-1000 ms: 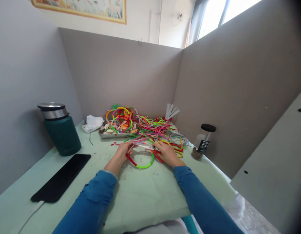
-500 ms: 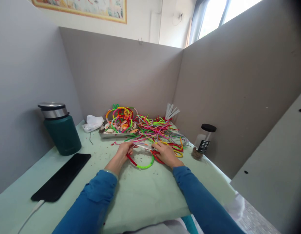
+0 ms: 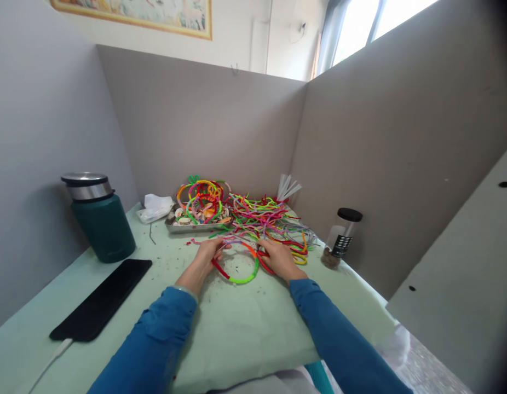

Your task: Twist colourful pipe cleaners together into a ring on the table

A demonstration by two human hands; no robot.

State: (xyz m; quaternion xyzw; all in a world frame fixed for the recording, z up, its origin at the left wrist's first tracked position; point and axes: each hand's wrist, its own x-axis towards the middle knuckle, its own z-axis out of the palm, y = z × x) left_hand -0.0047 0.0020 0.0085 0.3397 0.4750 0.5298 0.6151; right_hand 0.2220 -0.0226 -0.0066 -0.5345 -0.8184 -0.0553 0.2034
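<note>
A ring of fuzzy pipe cleaner in green, red, orange and purple stands between my hands, just over the table. My left hand pinches its left side, near the red part. On the other side my right hand has its fingers closed at the ring's upper right; a thin straight piece reaches from there toward the left, too small to make out. Red and yellow loops lie beside and behind my right hand.
A metal tray of shells and coloured rings stands behind, beside a pile of pipe cleaners. Left are a green bottle, a phone and a white packet; right, a black-lidded jar. Grey partitions enclose the table.
The pale, shiny strip between my hands no longer shows as broad; the ring's purple and orange top is now visible. My hands have barely moved, and the view has shifted slightly.
</note>
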